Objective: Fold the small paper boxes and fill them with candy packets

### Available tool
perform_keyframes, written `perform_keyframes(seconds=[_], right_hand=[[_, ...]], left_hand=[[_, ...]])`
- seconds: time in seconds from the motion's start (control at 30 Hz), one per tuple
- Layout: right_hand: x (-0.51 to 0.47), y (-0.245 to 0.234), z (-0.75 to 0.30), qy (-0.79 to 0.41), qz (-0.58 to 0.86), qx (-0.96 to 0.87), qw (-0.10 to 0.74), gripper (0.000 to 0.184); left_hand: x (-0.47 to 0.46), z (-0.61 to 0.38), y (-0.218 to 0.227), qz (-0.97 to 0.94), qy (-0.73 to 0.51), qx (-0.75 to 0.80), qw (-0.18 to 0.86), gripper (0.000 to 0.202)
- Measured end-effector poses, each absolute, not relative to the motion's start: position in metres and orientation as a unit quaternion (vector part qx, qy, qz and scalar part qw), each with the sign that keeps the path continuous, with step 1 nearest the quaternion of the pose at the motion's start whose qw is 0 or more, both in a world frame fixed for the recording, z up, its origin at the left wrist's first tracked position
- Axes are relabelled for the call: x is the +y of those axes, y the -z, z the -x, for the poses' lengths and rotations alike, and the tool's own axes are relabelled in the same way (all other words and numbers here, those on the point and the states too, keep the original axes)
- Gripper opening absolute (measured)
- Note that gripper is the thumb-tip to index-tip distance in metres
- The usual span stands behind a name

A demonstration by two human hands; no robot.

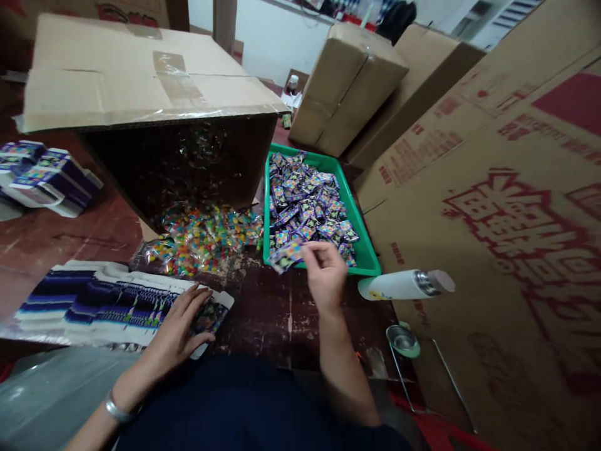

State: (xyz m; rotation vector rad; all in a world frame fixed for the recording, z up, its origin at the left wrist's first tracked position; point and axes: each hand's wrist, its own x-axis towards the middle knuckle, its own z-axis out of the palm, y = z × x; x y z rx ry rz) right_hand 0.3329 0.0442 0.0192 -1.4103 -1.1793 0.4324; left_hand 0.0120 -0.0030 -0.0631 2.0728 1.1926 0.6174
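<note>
My right hand [325, 269] pinches a small purple candy packet [287, 255] between thumb and fingertips, over the near edge of a green tray [369, 241]. The packet is slightly blurred. Many similar purple packets [307, 200] fill that tray. On the left, my left hand [181, 326] lies with its fingers stretched across the right end of a fanned row of flat printed cartons [98, 300]. The front carton [212, 316] is partly covered by those fingers, its white flap sticking out to the right.
A cardboard box [141, 75] opens toward me, with clear bags of colourful candies [201, 238] spilling from it. Folded cartons [51, 178] stand at left. A white bottle [399, 285] lies right of the tray, beside a large printed carton [507, 207]. More boxes [347, 81] stand behind.
</note>
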Motion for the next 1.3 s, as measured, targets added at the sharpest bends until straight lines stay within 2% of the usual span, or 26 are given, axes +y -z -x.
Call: perform_keyframes(seconds=[0.1, 0.2, 0.27, 0.33, 0.37, 0.47, 0.57, 0.63, 0.73, 0.8, 0.9, 1.0, 1.1, 1.17, 1.23, 1.3], right_hand=[[0.055, -0.016, -0.387, -0.059, 0.666, -0.448, 0.594, 0.021], [0.055, -0.006, -0.411, 0.006, 0.730, -0.461, 0.504, 0.023], [0.049, 0.000, -0.402, 0.036, 0.737, -0.473, 0.481, 0.022], [0.041, 0.005, -0.373, -0.006, 0.713, -0.502, 0.490, 0.021], [0.037, 0.008, -0.354, -0.067, 0.690, -0.539, 0.479, 0.021], [0.026, 0.021, -0.295, -0.244, 0.590, -0.680, 0.362, 0.018], [0.020, 0.039, -0.250, -0.274, 0.559, -0.748, 0.230, 0.020], [0.020, 0.049, -0.236, -0.266, 0.570, -0.756, 0.183, 0.018], [0.022, 0.053, -0.232, -0.284, 0.574, -0.735, 0.224, 0.004], [0.023, 0.048, -0.237, -0.331, 0.551, -0.712, 0.282, 0.009], [0.022, 0.033, -0.245, -0.412, 0.501, -0.688, 0.326, 0.013], [0.018, 0.016, -0.248, -0.443, 0.476, -0.680, 0.340, 0.016], [0.016, 0.002, -0.247, -0.415, 0.454, -0.697, 0.367, 0.018], [0.014, -0.003, -0.245, -0.382, 0.436, -0.712, 0.395, 0.015], [0.011, -0.005, -0.244, -0.343, 0.433, -0.720, 0.420, 0.013], [0.007, -0.003, -0.243, -0.295, 0.448, -0.729, 0.426, 0.027]], left_hand=[[-0.005, -0.002, 0.085, -0.849, -0.192, 0.448, 0.207, 0.072], [-0.007, 0.000, 0.098, -0.865, -0.178, 0.446, 0.144, 0.071], [-0.007, 0.000, 0.100, -0.868, -0.173, 0.446, 0.130, 0.071], [-0.007, -0.001, 0.098, -0.867, -0.168, 0.451, 0.127, 0.071], [-0.007, -0.002, 0.097, -0.866, -0.166, 0.455, 0.127, 0.071], [-0.008, -0.004, 0.091, -0.861, -0.158, 0.465, 0.135, 0.073], [-0.010, -0.005, 0.088, -0.855, -0.162, 0.470, 0.148, 0.072], [-0.012, -0.005, 0.087, -0.849, -0.170, 0.477, 0.155, 0.071], [-0.014, -0.007, 0.084, -0.838, -0.181, 0.488, 0.165, 0.069], [-0.015, -0.009, 0.076, -0.827, -0.198, 0.493, 0.181, 0.063], [-0.012, -0.012, 0.054, -0.781, -0.251, 0.494, 0.287, 0.044], [-0.005, -0.014, 0.029, -0.670, -0.262, 0.478, 0.504, 0.025], [0.002, -0.017, 0.017, -0.532, -0.242, 0.407, 0.702, 0.033], [0.005, -0.021, 0.016, -0.441, -0.253, 0.338, 0.792, 0.042], [0.005, -0.025, 0.018, -0.364, -0.273, 0.291, 0.842, 0.047], [0.005, -0.029, 0.020, -0.316, -0.293, 0.279, 0.858, 0.054]])
